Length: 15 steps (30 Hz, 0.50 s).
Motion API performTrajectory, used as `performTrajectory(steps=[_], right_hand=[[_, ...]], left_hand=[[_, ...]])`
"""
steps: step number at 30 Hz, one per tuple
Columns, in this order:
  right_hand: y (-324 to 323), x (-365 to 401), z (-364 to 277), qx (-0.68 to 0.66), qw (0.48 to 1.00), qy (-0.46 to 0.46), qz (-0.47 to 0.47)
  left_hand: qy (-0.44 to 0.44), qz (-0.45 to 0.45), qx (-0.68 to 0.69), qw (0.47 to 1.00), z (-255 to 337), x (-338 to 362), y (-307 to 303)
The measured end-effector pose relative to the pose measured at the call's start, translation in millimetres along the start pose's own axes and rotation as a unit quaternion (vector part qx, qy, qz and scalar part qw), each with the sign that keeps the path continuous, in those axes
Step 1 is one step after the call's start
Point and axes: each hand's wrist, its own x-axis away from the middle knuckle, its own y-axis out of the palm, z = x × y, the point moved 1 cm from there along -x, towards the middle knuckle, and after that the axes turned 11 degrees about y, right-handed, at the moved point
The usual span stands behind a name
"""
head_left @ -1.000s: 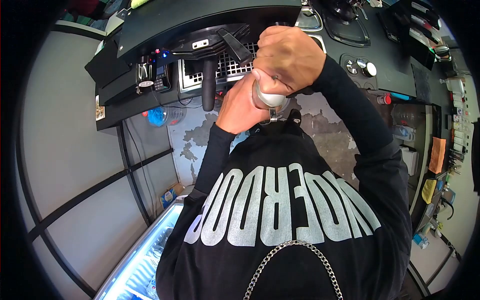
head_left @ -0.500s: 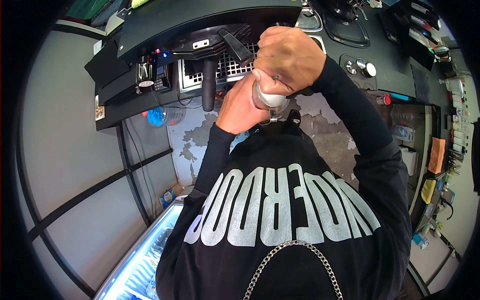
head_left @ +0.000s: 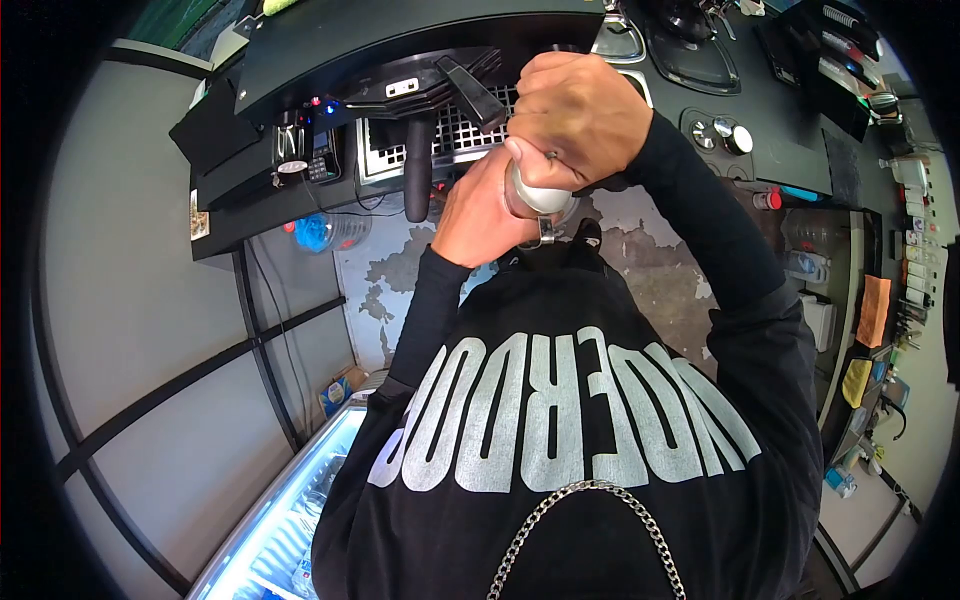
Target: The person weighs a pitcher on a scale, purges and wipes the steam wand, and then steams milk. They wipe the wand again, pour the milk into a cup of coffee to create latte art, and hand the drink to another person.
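My left hand (head_left: 485,212) is wrapped around the side of a white, rounded cup-like vessel (head_left: 545,200) with a shiny loop like a handle at its lower end. Above and against it is my right hand (head_left: 580,118), closed in a fist with the thumb pressed down by the vessel's top edge. What lies inside that fist is hidden. Just behind both hands stands a black espresso machine (head_left: 420,40), with a black portafilter handle (head_left: 418,170) pointing toward me and a metal drip grid (head_left: 455,140) under it.
On the counter to the right are a black tray (head_left: 690,75) and several round metal coffee tools (head_left: 725,135). A card terminal (head_left: 322,160) and a dark cup (head_left: 291,140) are at the left. A lit fridge (head_left: 290,510) stands low at my left; shelves (head_left: 815,260) line the right.
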Motion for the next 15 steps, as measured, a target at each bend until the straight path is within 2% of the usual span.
performTrajectory(steps=[15], right_hand=[[0.1, -0.4, -0.4, 0.002, 1.0, -0.001, 0.003]], left_hand=[[-0.005, -0.005, 0.008, 1.0, 2.5, -1.0, -1.5]])
